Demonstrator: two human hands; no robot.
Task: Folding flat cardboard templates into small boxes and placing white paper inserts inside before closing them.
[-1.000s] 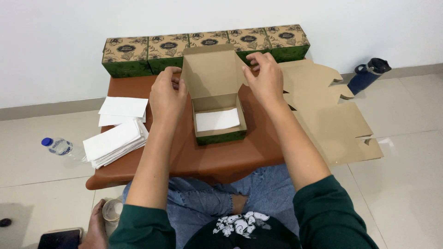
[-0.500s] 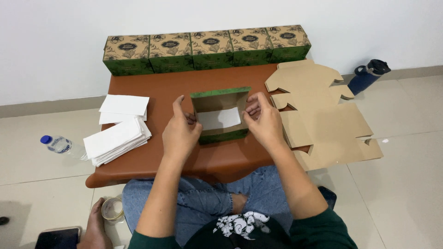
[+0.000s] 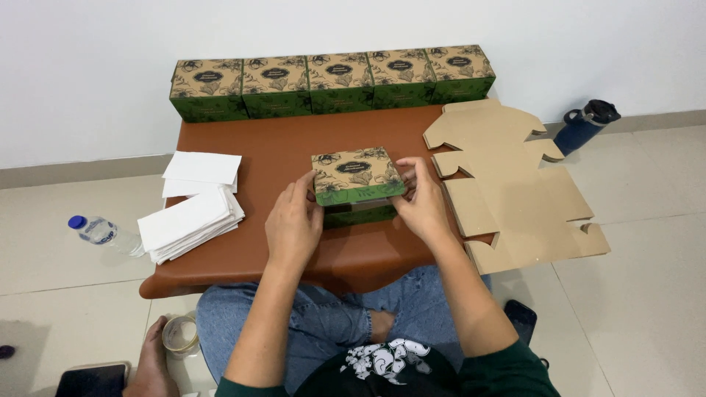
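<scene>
Now the lid is down: both hands, left hand and right hand, fingers curled, pinch the closed green box on the bench, folding nearly done.

A box is held mid-table between two hands: left hand, right hand. Five boxes are lined behind it, paper stacks left, flat cardboard right, a bottle on the floor far left.

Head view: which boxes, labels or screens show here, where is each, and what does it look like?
Box: table middle, between left hand and right hand; square, tan floral lid, green sides.
Row of five boxes: table's far edge; same colours, dark oval labels.
Flat cardboard blanks: table's right; plain brown.
Phone: bottom left floor; dark screen.
</scene>
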